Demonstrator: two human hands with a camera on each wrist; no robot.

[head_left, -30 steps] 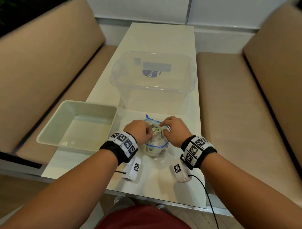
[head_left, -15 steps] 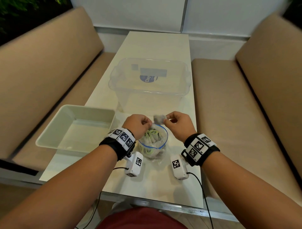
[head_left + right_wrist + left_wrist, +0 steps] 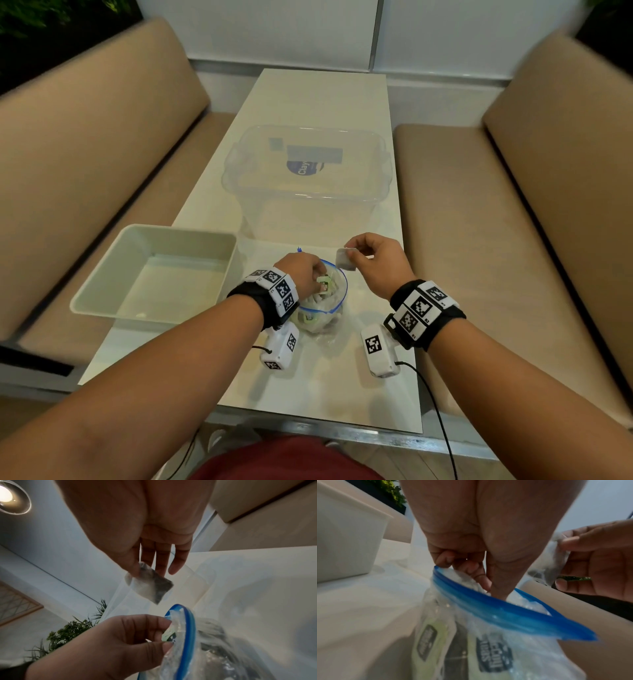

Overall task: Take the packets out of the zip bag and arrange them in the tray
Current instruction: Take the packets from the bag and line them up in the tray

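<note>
The clear zip bag [image 3: 323, 310] with a blue rim [image 3: 505, 610] stands open on the white table, holding several green-labelled packets [image 3: 485, 653]. My left hand [image 3: 317, 282] reaches into its mouth; thumb and fingers pinch a green packet [image 3: 169, 635] there. My right hand [image 3: 352, 255] hovers just above and to the right of the bag, pinching a small pale packet [image 3: 345, 259] between thumb and fingers [image 3: 149, 586]. The pale green tray [image 3: 102, 291] sits left of the bag, with nothing visible inside.
A large clear plastic bin [image 3: 308, 192] stands right behind the bag. Beige benches [image 3: 513, 240] flank the narrow table. The table's near edge [image 3: 308, 419] lies close to my body, and a cable hangs from my right wrist.
My right hand drew the pale packet out of the bag and carried it up and to the right. My left hand dipped further into the bag's mouth.
</note>
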